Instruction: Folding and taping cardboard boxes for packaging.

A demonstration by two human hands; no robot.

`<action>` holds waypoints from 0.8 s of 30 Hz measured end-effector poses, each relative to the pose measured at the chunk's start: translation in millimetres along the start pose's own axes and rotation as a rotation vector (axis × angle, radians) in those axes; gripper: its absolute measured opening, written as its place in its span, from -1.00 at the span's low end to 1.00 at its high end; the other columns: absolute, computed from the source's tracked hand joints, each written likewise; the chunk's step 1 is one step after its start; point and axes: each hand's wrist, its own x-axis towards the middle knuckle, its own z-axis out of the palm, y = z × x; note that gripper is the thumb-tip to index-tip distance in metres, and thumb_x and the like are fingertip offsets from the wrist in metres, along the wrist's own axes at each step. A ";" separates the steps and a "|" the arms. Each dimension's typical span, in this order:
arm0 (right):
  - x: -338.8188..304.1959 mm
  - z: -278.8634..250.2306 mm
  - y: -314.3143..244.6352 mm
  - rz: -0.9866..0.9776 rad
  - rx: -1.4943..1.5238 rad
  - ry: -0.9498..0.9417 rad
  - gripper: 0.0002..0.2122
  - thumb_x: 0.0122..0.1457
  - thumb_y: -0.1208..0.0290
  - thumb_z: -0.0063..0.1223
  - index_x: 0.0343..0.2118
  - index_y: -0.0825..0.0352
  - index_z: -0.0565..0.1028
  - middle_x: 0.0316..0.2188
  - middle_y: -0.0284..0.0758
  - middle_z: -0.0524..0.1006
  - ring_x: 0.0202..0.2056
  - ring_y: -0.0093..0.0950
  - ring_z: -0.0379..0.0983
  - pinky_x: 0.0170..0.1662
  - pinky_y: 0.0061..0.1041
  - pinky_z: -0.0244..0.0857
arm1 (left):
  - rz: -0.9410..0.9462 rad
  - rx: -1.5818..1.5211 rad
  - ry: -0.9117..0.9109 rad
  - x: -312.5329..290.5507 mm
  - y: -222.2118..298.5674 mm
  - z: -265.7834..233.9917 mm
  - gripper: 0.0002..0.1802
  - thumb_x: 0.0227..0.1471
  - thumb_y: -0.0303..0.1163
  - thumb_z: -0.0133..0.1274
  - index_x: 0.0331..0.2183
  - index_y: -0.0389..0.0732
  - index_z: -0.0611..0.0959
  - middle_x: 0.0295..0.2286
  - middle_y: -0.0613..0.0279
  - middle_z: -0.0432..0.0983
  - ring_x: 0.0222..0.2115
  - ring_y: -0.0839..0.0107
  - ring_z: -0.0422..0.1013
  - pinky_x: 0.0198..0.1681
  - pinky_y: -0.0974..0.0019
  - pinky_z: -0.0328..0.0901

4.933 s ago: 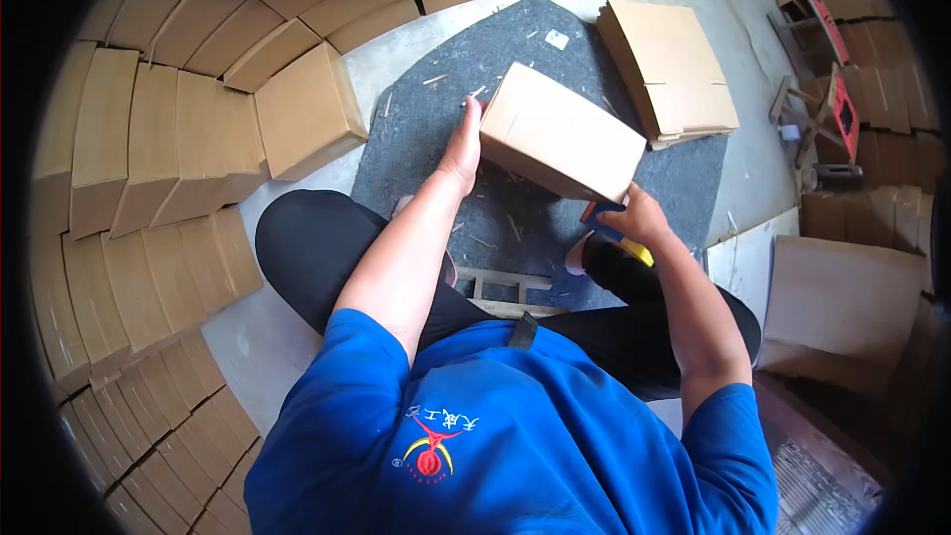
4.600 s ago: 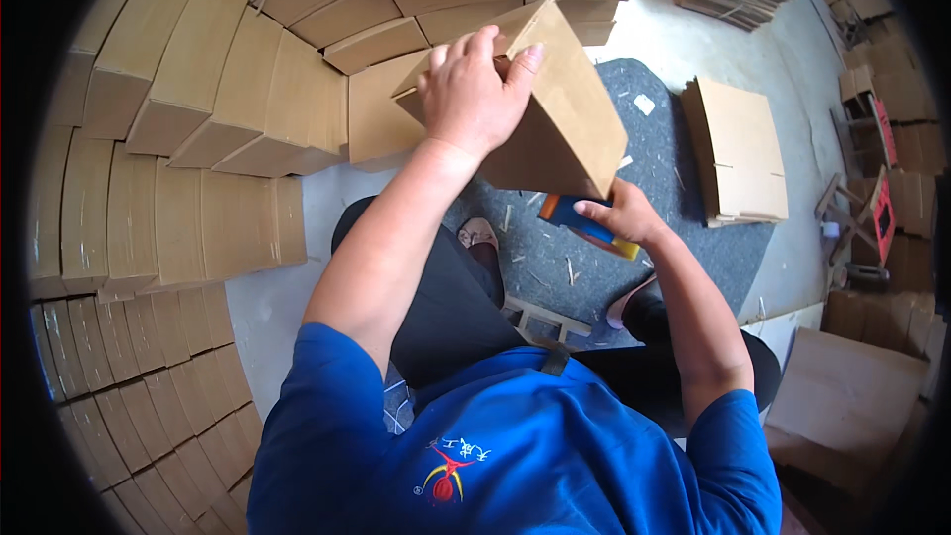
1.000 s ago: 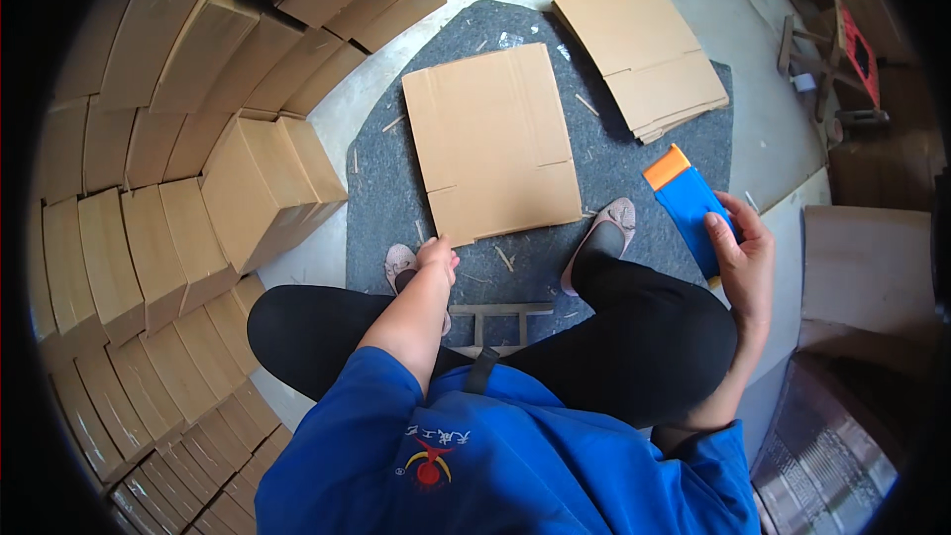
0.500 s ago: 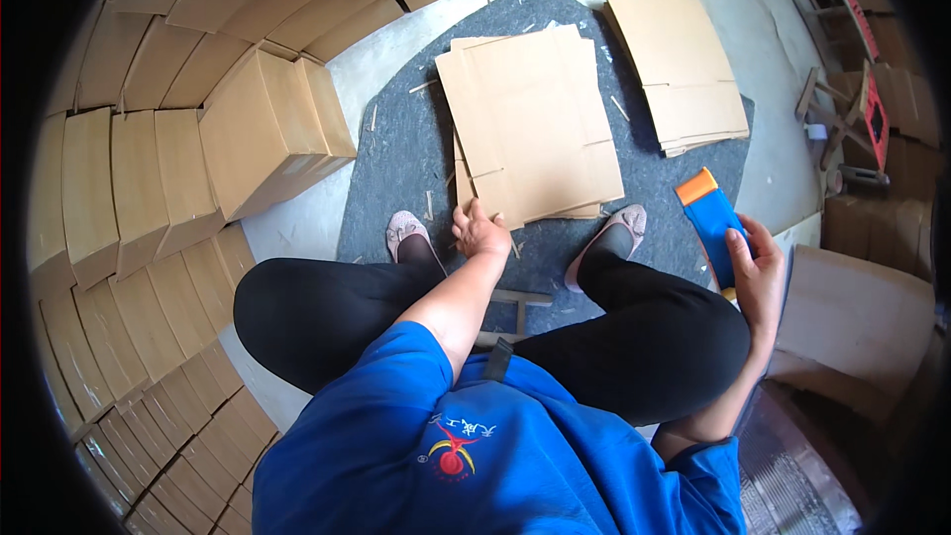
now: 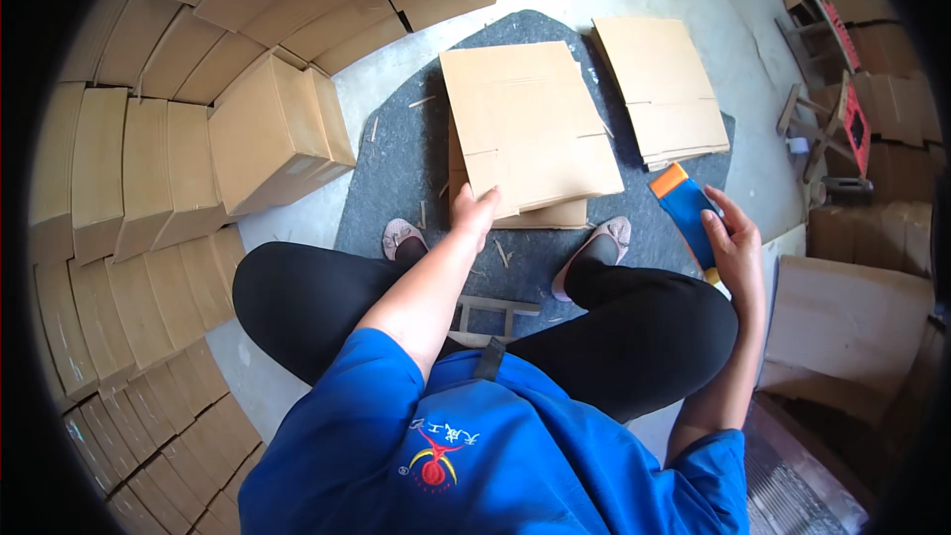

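Left hand is at the near left corner of the upper flat carton, fingers mostly closed on its edge with the thumb over the top face; how far the other fingers reach underneath cannot be told. The upper flat carton lies askew over a lower flat carton, which shows along the near and left sides. Both are over the dark grey mat, in front of the feet. Right hand is raised to the right of the right knee, thumb and fingers curled around a blue tool; the tool's orange end points up and left, away from the palm, and a bit of yellow shows at its lower end. A separate pile of flat cartons sits to the right of the upper flat carton, at the mat's far right edge. Stacked boxes line the left side, in rows. A small wooden frame lies between the legs, just beyond the waist. Pale scraps are scattered on the mat.
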 end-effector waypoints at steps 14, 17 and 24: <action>-15.2 91.7 -134.1 -0.252 -0.843 -0.401 -0.40 0.27 -0.26 -0.32 -0.29 0.13 0.68 -0.31 -0.25 0.66 -0.16 -0.30 0.59 -0.03 -0.30 0.42 | 0.759 0.901 -0.279 -183.6 67.6 -34.5 -0.29 0.01 -0.41 -0.03 0.21 -0.27 0.23 -0.10 -0.31 0.42 -0.13 -0.25 0.44 -0.01 -0.09 0.34; -2.2 122.2 -115.9 -0.132 -0.742 -0.406 -0.34 0.22 -0.36 -0.31 -0.26 0.14 0.69 -0.23 -0.25 0.66 -0.08 -0.30 0.58 0.01 -0.33 0.41 | 0.737 0.946 -0.334 -190.8 58.8 -30.4 -0.27 0.05 -0.34 -0.01 0.23 -0.26 0.19 -0.08 -0.31 0.43 -0.12 -0.24 0.45 0.01 -0.10 0.34; -2.4 127.3 -103.9 -0.140 -0.578 -0.477 -0.30 0.13 -0.47 -0.29 -0.32 0.08 0.70 -0.28 -0.24 0.66 -0.12 -0.29 0.59 -0.03 -0.33 0.42 | 0.487 0.602 -0.471 -114.8 81.0 -16.9 -0.35 0.20 0.06 0.03 0.08 -0.29 0.47 -0.07 -0.02 0.49 -0.12 0.29 0.46 -0.05 0.19 0.33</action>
